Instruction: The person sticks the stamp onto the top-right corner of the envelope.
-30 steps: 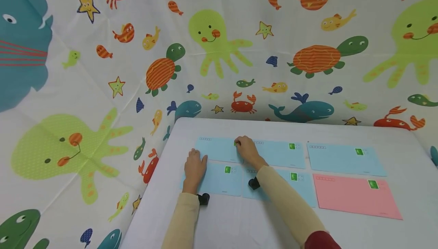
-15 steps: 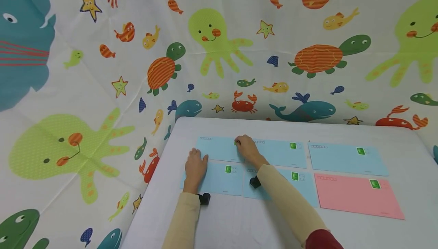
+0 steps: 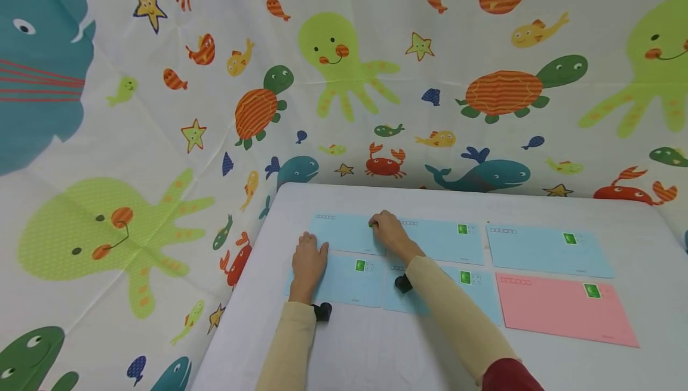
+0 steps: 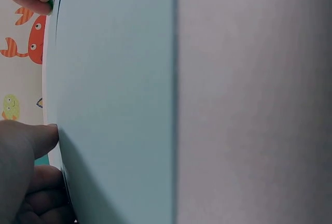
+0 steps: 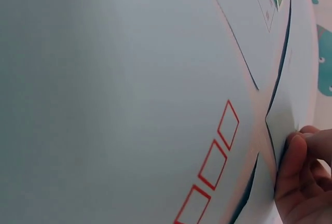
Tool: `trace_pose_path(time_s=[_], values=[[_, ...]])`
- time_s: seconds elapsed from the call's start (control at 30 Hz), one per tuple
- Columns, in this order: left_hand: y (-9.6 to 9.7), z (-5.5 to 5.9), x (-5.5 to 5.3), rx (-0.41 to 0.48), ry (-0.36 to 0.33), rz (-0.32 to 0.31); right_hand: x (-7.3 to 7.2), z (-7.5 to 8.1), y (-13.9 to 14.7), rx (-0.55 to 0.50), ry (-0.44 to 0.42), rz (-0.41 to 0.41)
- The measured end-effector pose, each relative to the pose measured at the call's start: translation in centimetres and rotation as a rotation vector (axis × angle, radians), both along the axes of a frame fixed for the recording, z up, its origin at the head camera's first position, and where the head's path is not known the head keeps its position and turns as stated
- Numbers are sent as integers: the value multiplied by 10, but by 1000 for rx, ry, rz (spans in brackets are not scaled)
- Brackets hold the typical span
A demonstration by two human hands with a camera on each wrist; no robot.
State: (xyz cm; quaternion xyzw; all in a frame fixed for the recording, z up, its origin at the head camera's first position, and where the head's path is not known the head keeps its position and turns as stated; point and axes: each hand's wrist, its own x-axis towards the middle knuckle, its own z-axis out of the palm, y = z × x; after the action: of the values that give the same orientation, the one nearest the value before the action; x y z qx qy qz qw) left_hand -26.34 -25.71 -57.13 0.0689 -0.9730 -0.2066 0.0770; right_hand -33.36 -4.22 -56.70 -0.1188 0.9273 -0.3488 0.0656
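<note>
My left hand (image 3: pixel 309 265) rests with extended fingers at the left end of the upper left blue envelope (image 3: pixel 344 234), overlapping the lower left blue envelope (image 3: pixel 338 288). At the upper envelope's right end, my right hand (image 3: pixel 391 233) pinches a small green stamp (image 3: pixel 371 224) between thumb and fingertips, close over the paper. The left wrist view shows the same green stamp (image 4: pixel 50 5) mostly covered by the right fingers. In the right wrist view, the right hand (image 5: pixel 306 175) has its fingertips down at the envelope, the stamp hidden there.
More blue envelopes (image 3: pixel 446 248) and a pink envelope (image 3: pixel 564 307) lie in two rows on the white table (image 3: pixel 365 349), each with a green stamp near its upper right corner. A sea-animal cloth (image 3: pixel 204 92) hangs behind and to the left.
Both hands stay at nearly the same places on the envelopes, the right fingers still on the green stamp. The head view has shifted slightly.
</note>
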Motion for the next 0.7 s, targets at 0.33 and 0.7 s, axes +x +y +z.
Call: trace_pose_path(time_s=[0.33, 0.7], values=[[0, -1, -2, 12, -20, 14, -4, -1, 2, 0, -17, 23], [-1, -3, -2, 10, -8, 16, -5, 1, 5, -26, -68, 41]])
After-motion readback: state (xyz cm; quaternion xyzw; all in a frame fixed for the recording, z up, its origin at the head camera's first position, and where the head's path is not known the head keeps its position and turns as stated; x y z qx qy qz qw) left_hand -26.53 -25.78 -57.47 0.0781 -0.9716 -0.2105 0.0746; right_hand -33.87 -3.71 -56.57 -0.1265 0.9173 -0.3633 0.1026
